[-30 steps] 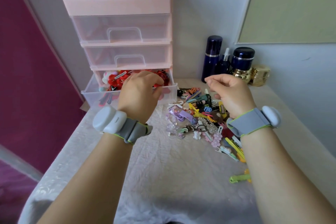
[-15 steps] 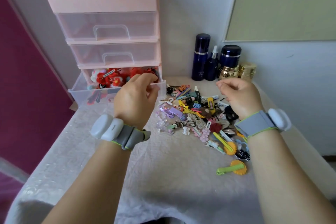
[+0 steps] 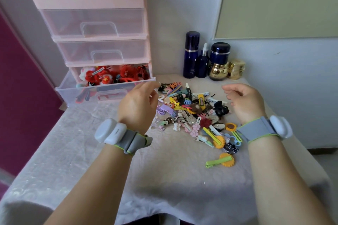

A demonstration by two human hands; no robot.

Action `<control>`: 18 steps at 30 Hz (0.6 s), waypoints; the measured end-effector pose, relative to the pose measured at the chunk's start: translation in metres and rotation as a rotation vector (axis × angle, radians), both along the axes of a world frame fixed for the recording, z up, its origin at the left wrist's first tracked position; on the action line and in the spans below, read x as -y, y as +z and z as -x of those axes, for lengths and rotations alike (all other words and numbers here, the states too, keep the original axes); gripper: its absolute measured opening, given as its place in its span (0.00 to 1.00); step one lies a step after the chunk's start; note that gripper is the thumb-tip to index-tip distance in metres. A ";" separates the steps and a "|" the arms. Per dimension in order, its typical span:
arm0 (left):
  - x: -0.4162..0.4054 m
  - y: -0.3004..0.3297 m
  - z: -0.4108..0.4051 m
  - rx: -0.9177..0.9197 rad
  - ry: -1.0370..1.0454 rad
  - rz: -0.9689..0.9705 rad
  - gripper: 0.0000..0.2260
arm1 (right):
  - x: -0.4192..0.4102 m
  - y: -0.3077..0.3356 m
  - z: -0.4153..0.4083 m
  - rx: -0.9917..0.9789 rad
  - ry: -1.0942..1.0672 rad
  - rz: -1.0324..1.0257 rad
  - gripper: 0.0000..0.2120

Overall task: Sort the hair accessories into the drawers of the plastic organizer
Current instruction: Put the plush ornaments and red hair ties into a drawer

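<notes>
Organizer (image 3: 91, 2): pink plastic frame at the back left of the table, against the wall, with open compartments on top and three clear drawers below
Upper two drawers: pushed in, handles facing forward; contents cannot be made out
Bottom drawer (image 3: 102, 91): pulled out toward the person, holding red hair flowers, bows and a few dark clips
Hair accessories (image 3: 192, 111): a loose mixed pile of clips on the table, to the right of the open drawer and between the two hands
Green clip (image 3: 219, 160): with an orange sunflower, lying apart from the pile on its near side
Left hand (image 3: 139, 104): raised just beside the right front corner of the open drawer, fingers loosely bent, nothing seen in it
Right hand (image 3: 243, 100): raised over the right edge of the pile, fingers loosely curled inward, holding nothing visible
Wristbands: a grey strap with a white unit on each wrist
Bottles (image 3: 206, 60): dark blue bottles and gold jars at the back by the wall
Table (image 3: 164, 188): covered in a pale textured cloth
</notes>
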State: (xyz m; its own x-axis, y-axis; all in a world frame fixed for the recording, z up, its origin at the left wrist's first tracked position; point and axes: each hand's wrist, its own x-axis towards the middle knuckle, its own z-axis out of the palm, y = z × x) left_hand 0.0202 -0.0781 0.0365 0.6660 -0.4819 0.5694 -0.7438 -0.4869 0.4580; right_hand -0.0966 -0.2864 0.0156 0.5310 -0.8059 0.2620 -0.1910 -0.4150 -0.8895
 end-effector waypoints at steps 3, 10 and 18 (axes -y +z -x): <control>0.006 -0.004 0.003 -0.018 -0.040 -0.064 0.11 | 0.004 -0.007 0.004 -0.097 -0.051 0.022 0.12; 0.017 -0.016 0.010 -0.111 -0.184 -0.244 0.11 | -0.002 -0.017 0.003 -0.367 0.062 0.032 0.19; 0.036 -0.027 0.019 -0.120 -0.295 -0.513 0.19 | -0.009 -0.017 -0.002 -0.241 0.157 -0.052 0.14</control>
